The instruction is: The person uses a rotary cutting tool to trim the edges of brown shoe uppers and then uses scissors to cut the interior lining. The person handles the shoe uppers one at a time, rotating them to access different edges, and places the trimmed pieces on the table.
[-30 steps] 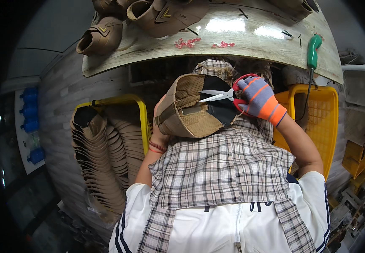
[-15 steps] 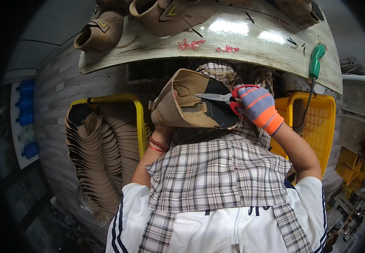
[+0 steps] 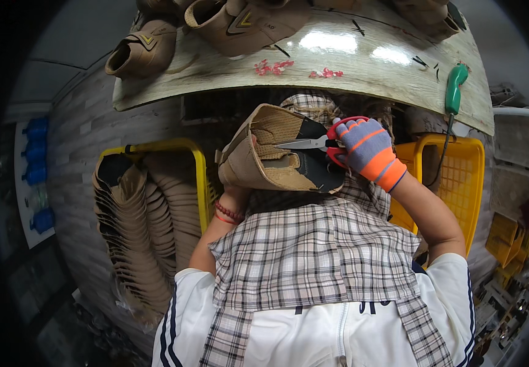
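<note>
A tan shoe upper [image 3: 240,160] with a coarse beige lining and black inner panels is held up over my lap, its open side facing me. My left hand [image 3: 237,191] grips it from the left and beneath; most of the fingers are hidden behind the upper, and a fingertip shows at its inner edge. My right hand [image 3: 365,147], in a grey and orange glove, is closed round the red handles of a pair of scissors [image 3: 304,144]. The blades point left into the upper's opening, over the lining.
Ahead stands a wood-patterned table [image 3: 227,76] with finished-looking tan shoe uppers [image 3: 148,49], a green corded tool [image 3: 457,85], and black and pink scraps. At left, a yellow basket [image 3: 201,165] holds stacked tan uppers [image 3: 136,226]; another yellow basket [image 3: 469,177] stands at right.
The scissors and my right hand have shifted slightly left, the blade tips farther into the upper. The upper sits slightly lower in view, still held by my left hand.
</note>
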Available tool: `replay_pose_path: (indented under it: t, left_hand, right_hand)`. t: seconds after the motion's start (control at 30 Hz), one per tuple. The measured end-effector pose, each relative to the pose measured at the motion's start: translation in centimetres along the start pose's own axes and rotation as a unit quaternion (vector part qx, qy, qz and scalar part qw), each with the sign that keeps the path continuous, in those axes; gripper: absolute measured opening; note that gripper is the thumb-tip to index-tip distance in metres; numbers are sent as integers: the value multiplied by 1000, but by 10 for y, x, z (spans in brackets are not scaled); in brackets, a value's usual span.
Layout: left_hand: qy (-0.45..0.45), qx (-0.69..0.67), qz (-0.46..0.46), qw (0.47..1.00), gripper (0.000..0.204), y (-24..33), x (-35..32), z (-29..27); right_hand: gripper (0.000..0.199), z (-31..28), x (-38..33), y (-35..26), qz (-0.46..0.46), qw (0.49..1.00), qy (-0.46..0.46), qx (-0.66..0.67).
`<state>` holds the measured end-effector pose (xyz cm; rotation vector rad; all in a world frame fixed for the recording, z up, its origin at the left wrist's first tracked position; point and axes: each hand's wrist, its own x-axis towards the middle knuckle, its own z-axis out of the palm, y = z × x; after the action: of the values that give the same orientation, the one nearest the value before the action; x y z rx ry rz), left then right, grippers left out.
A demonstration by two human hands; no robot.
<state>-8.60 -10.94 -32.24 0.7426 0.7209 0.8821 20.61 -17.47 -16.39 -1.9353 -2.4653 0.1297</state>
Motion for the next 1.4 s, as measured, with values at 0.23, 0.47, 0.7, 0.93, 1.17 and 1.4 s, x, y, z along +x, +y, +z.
replay_pose_path:
  t: [0.23, 0.47, 0.7, 0.93, 1.17, 1.4]
  left_hand:
    - [19, 23, 6, 1000, 38, 31, -3, 35]
    - [-27, -127, -19, 991, 35, 21, -9, 21]
    - [7, -41, -11, 999, 37, 29, -7, 33]
    - [-53, -88, -4, 995, 42, 12, -6, 11]
    - [64, -3, -25, 998, 39, 65, -11, 67]
    - [5, 8, -10, 1000, 27, 87, -13, 40]
  right_hand:
    - [35, 0, -10, 10, 12, 995, 70, 74]
    - [34, -5, 18, -9, -15, 998, 46, 42]
    - [31, -1, 3, 14, 14, 999, 38, -10]
    - [36, -8, 19, -2, -30, 998, 40, 36]
    - [33, -5, -7, 16, 56, 996, 29, 63]
    - [31, -8, -27, -7, 90, 963, 62, 247]
